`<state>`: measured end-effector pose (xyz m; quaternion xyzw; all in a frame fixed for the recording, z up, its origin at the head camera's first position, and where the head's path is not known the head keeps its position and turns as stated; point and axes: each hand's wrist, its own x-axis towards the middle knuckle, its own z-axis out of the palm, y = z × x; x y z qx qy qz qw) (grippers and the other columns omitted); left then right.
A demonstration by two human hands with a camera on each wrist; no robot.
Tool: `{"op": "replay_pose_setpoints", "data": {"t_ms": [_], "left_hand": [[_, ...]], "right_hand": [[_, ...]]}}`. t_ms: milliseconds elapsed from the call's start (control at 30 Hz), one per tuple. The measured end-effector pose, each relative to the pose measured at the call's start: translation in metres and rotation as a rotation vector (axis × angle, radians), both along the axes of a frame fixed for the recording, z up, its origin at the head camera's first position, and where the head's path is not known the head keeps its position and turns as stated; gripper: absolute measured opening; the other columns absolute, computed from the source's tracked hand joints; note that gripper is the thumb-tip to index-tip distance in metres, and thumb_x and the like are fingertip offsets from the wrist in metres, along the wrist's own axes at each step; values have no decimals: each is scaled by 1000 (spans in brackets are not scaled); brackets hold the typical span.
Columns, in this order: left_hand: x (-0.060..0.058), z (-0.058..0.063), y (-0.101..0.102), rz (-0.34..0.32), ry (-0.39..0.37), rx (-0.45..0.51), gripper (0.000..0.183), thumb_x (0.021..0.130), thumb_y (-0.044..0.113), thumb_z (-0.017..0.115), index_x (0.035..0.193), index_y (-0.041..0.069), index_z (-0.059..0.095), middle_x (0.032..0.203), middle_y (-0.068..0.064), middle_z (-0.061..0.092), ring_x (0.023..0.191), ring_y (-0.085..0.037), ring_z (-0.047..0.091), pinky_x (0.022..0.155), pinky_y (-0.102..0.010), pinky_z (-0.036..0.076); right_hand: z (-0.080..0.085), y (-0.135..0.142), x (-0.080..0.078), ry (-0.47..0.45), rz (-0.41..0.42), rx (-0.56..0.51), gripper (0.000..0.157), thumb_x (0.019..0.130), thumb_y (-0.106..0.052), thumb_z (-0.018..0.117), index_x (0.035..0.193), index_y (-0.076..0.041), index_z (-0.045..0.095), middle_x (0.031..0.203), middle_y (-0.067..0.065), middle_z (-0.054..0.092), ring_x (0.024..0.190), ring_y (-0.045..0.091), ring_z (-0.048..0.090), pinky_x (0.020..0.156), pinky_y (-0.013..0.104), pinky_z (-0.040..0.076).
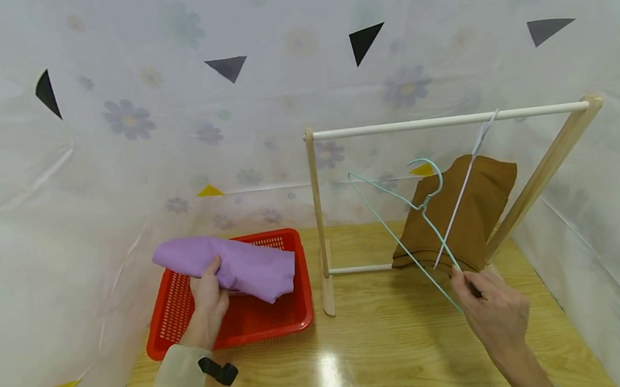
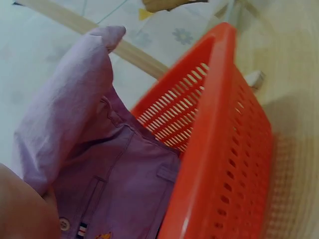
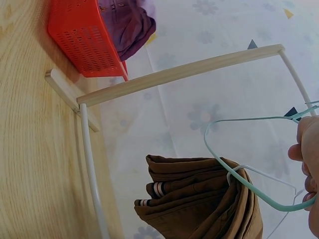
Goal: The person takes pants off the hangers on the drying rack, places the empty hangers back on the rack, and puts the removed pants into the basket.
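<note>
My left hand point(image 1: 206, 303) grips a folded purple pair of trousers point(image 1: 261, 270) above a red basket point(image 1: 303, 281). A button, a pocket and a belt loop show on the trousers in the left wrist view. With its thumb and fingers, my right hand point(image 1: 495, 309) pinches one lower corner of a mint-green wire hanger point(image 1: 441, 178), which carries nothing and is tilted in front of the rack. Just behind it, brown trousers point(image 1: 491, 188) hang folded over a pale lilac hanger point(image 1: 463, 189) on the rack's top bar.
A wooden rack point(image 1: 317, 205) with a white top bar point(image 1: 393, 127) stands at the right of the wood-grain table point(image 1: 370, 350). Flower-patterned sheeting point(image 1: 279, 103) encloses the back and sides. A black strap fitting point(image 1: 217, 372) sits at my left wrist.
</note>
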<state>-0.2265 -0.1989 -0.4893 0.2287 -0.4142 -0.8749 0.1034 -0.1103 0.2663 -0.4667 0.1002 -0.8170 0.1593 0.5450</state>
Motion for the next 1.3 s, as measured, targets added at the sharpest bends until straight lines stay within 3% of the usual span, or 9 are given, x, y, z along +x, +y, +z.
{"op": "replay_pose_setpoints", "data": {"t_ms": [167,367,533,700,833,1000,1133,1300], "left_hand": [[4,-1,-1,-64,-69,-183,26,105,10,59,123,24,46,120,9,54,109,-4,58,90,-18,53],[12,-2,-5,-74,-119,-261,32,105,15,62,130,24,44,127,10,53,120,-5,55,98,-16,50],[21,-2,-8,-125,-174,-391,32,105,20,62,132,20,45,127,6,54,114,-3,57,94,-14,51],[30,-1,-13,-193,-214,-524,54,105,23,61,152,7,38,136,0,53,107,2,56,88,-10,50],[36,1,-16,-240,-256,-604,63,106,27,61,158,3,33,141,-7,52,101,2,56,82,-10,50],[44,2,-20,-291,-307,-689,66,107,30,58,159,0,31,149,-15,48,114,-12,57,75,-10,49],[48,-1,-24,-333,-330,-697,70,108,33,55,161,-2,26,156,-22,42,129,-28,53,73,-13,50],[49,-7,-27,-367,-346,-692,73,109,36,54,160,-7,24,154,-28,42,125,-33,58,75,-23,56]], "right_hand": [[0,0,-2,11,18,-21,47,97,-23,60,61,3,72,49,9,61,38,16,44,35,24,33],[-1,0,-2,18,18,-14,47,97,-23,60,61,4,71,49,9,60,37,15,43,34,23,31],[-2,2,0,9,5,-3,48,98,-23,60,60,4,71,47,8,59,38,11,39,34,22,27],[-2,3,1,-2,6,-5,48,99,-24,60,60,3,71,48,8,59,38,12,41,34,22,29],[-3,3,2,-3,6,0,49,99,-24,60,60,3,71,48,9,60,38,14,43,35,22,32],[-3,3,2,0,1,1,48,98,-23,60,60,3,71,47,7,58,38,13,41,34,21,30],[-4,3,2,8,-5,2,48,98,-23,60,60,3,71,46,6,57,38,11,40,34,22,29],[-5,3,2,8,-5,4,49,99,-24,60,60,2,71,47,6,58,38,13,42,35,23,31]]}}
